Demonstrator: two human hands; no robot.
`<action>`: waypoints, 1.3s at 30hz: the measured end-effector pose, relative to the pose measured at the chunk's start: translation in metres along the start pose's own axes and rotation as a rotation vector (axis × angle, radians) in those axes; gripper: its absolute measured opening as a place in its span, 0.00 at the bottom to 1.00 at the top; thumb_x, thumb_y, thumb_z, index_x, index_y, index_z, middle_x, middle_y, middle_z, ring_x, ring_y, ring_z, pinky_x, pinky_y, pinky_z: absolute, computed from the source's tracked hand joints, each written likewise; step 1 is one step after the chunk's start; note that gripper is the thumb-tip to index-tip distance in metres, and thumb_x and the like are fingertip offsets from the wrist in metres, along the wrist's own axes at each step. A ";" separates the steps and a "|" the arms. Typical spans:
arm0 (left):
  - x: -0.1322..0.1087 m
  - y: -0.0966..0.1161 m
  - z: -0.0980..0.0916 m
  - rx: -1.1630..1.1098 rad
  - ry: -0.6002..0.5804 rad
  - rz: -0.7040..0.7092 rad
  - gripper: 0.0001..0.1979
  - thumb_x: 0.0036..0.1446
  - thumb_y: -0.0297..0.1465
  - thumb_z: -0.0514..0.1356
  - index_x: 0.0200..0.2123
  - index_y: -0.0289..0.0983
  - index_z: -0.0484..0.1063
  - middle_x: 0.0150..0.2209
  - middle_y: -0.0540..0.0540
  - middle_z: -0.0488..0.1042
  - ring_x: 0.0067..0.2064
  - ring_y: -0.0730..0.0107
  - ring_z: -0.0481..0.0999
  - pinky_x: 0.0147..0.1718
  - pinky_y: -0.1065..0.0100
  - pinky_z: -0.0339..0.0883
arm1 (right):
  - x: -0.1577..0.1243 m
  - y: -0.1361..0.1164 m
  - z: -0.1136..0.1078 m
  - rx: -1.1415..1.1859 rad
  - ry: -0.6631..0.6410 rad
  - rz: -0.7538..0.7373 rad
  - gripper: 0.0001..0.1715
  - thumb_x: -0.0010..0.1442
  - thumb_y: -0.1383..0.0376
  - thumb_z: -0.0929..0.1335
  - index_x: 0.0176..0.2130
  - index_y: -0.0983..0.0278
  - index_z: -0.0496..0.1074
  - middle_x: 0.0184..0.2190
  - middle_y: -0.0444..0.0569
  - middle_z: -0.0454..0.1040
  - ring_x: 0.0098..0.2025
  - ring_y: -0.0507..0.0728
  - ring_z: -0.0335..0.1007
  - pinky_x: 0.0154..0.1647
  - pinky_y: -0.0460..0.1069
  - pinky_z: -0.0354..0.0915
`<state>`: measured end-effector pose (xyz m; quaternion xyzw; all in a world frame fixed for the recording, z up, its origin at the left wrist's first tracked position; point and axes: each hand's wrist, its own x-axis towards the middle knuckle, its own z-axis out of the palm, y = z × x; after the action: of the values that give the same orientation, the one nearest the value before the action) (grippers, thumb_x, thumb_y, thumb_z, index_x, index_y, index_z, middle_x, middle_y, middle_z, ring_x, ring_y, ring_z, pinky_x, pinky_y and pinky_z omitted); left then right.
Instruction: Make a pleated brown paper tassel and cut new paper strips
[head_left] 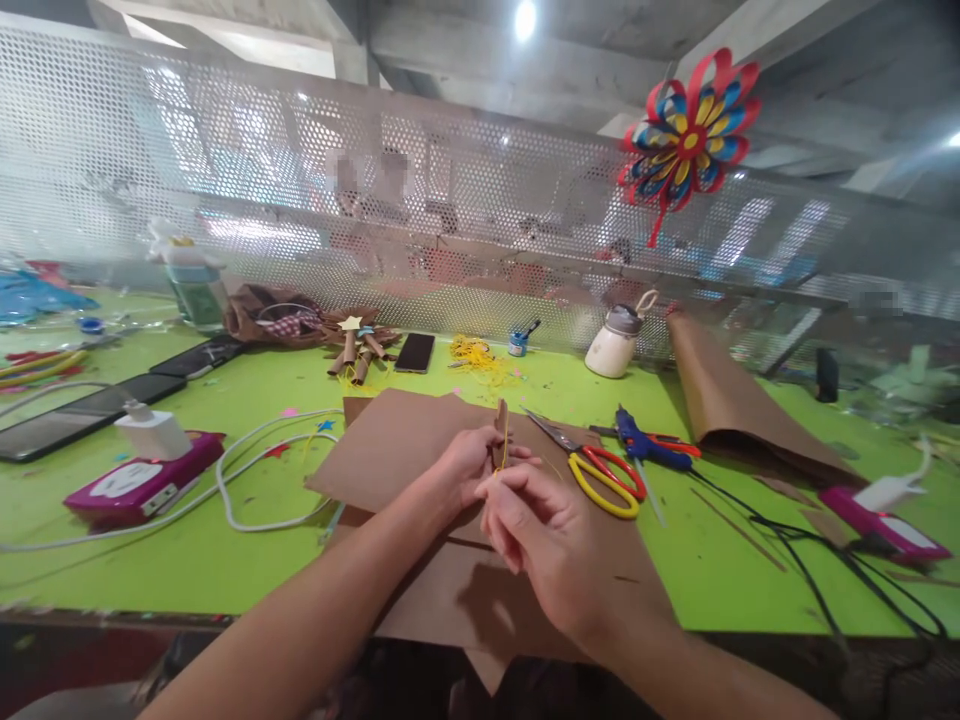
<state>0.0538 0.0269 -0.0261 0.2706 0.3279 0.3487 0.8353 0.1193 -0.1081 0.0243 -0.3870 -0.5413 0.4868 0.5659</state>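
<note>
A black phone (pixel 415 353) lies left of a white bottle (pixel 610 348).

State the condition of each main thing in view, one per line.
Left hand, closed on brown paper piece
Right hand, pinching yellow string
Scissors, lying on brown sheets
Glue gun, lying down
Middle phone, screen dark
White bottle, standing, lid on
Left charger, plugged in
Paper flower, hanging

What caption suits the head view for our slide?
Left hand holds brown strip, right hand at the yellow string, scissors lying nearby.
</note>
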 end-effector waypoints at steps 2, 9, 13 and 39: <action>-0.002 0.003 0.003 0.019 -0.030 -0.052 0.06 0.56 0.23 0.50 0.36 0.33 0.64 0.28 0.39 0.76 0.33 0.56 0.80 0.33 0.56 0.74 | -0.004 0.009 0.003 0.003 -0.004 -0.038 0.13 0.61 0.56 0.66 0.31 0.62 0.70 0.15 0.38 0.60 0.17 0.47 0.53 0.20 0.46 0.52; -0.007 0.004 0.005 0.073 0.005 -0.037 0.08 0.55 0.21 0.49 0.37 0.30 0.65 0.23 0.41 0.73 0.27 0.61 0.78 0.30 0.61 0.75 | 0.016 -0.011 -0.031 -0.058 0.201 -0.237 0.08 0.60 0.60 0.67 0.32 0.61 0.73 0.16 0.39 0.61 0.19 0.49 0.56 0.21 0.46 0.56; -0.009 0.004 0.007 0.108 0.022 -0.080 0.12 0.55 0.22 0.47 0.40 0.24 0.65 0.25 0.35 0.74 0.30 0.57 0.80 0.29 0.64 0.75 | 0.045 -0.057 -0.057 -0.071 0.323 -0.451 0.06 0.59 0.61 0.68 0.32 0.60 0.72 0.17 0.39 0.61 0.19 0.49 0.55 0.23 0.47 0.57; -0.008 0.002 0.005 0.137 -0.107 -0.157 0.10 0.55 0.24 0.48 0.38 0.23 0.65 0.27 0.32 0.74 0.30 0.57 0.80 0.31 0.62 0.75 | 0.043 -0.076 -0.048 0.037 0.241 -0.435 0.05 0.58 0.64 0.69 0.30 0.61 0.73 0.16 0.38 0.61 0.19 0.48 0.54 0.27 0.49 0.60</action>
<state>0.0526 0.0209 -0.0183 0.3188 0.3261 0.2438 0.8559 0.1742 -0.0789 0.1024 -0.3062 -0.5315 0.3138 0.7248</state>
